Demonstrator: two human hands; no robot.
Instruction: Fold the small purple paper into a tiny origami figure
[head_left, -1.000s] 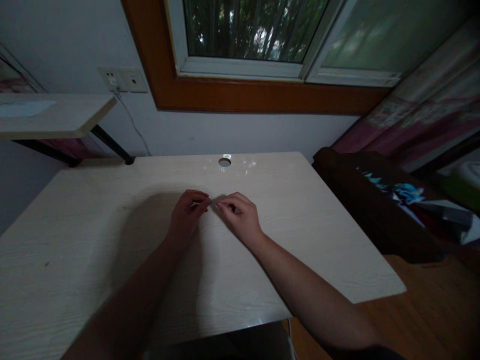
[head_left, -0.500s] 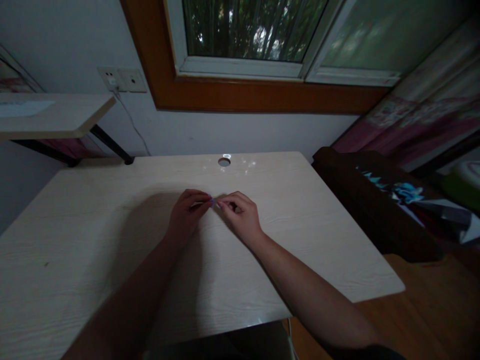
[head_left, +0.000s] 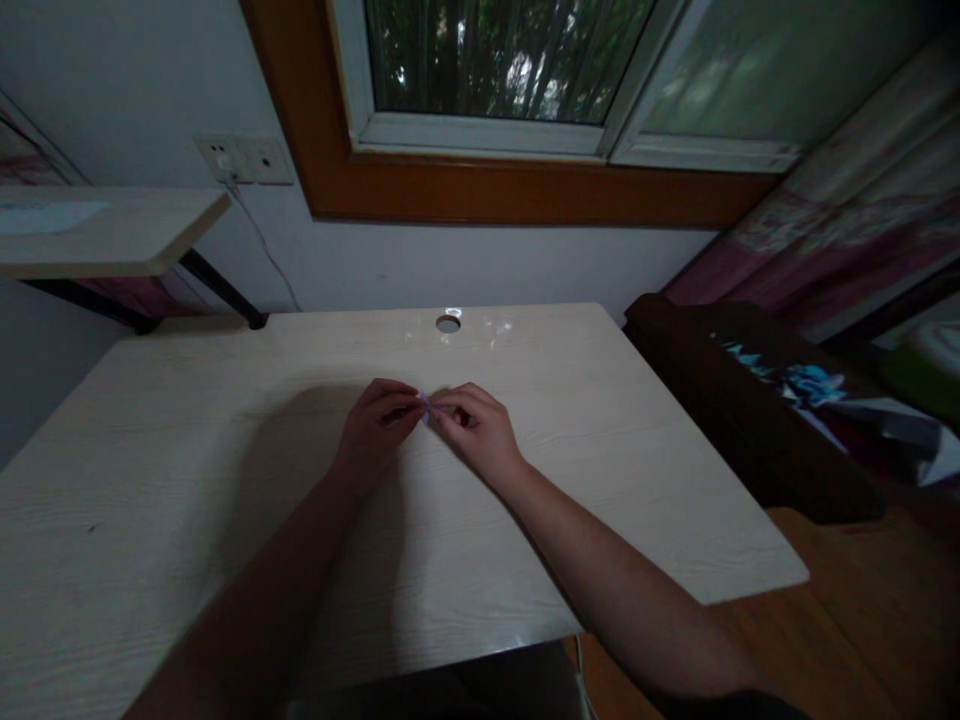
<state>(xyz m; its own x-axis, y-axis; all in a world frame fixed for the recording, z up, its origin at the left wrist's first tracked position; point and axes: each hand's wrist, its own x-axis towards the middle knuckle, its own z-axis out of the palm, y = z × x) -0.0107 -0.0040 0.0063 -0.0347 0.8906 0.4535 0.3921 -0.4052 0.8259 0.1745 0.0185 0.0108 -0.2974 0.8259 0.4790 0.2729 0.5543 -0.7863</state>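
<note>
A small pale purple piece, thin and perhaps folded paper, is pinched between my fingertips just above the desk. My left hand grips it from the left, thumb and fingers closed at its edge. From the right, my right hand closes thumb and forefinger on the other side of it. The tips of both hands nearly meet, and they cover much of the piece, so its full shape is hidden.
Under my hands lies a pale wood-grain desk with a round cable hole at the back. A raised shelf on black legs stands at left. Beyond the right edge is a dark wooden cabinet with a crumpled blue item.
My right fingertips have moved slightly left and now touch the piece. More of the pale purple piece shows between the two hands, above and below the fingertips.
</note>
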